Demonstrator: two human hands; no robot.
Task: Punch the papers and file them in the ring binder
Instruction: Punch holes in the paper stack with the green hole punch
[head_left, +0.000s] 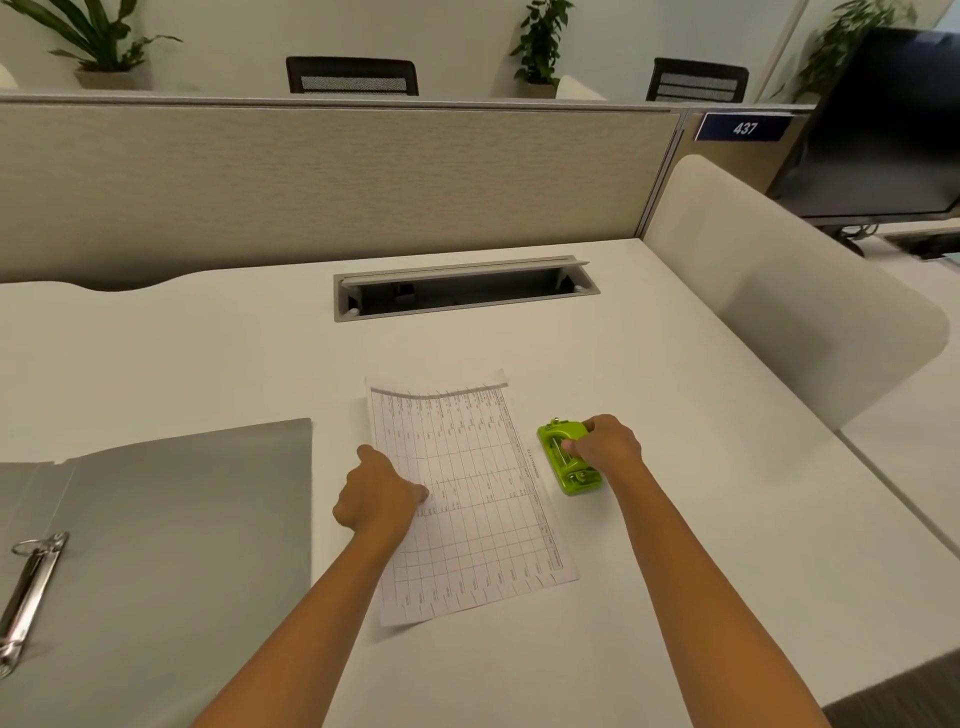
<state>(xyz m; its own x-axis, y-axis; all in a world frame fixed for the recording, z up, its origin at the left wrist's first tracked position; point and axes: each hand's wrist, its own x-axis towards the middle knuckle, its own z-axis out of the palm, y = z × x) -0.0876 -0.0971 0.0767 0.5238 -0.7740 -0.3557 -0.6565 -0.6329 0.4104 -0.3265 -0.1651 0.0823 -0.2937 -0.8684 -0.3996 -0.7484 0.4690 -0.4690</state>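
Your right hand (608, 444) is curled round the green hole punch (551, 437), which sits on the desk (675, 389) just beside the right long edge of the papers (467, 493), not yet touching them. Your left hand (376, 493) rests curled on their left edge; I cannot tell whether it pinches the sheets or only presses them down. At the far edge one sheet lies out of line with the other, so punching now would likely put the holes unevenly and miss the rings (31, 548) of the open ring binder (182, 519) to your left. A light hold could also let the stack skate on the smooth top
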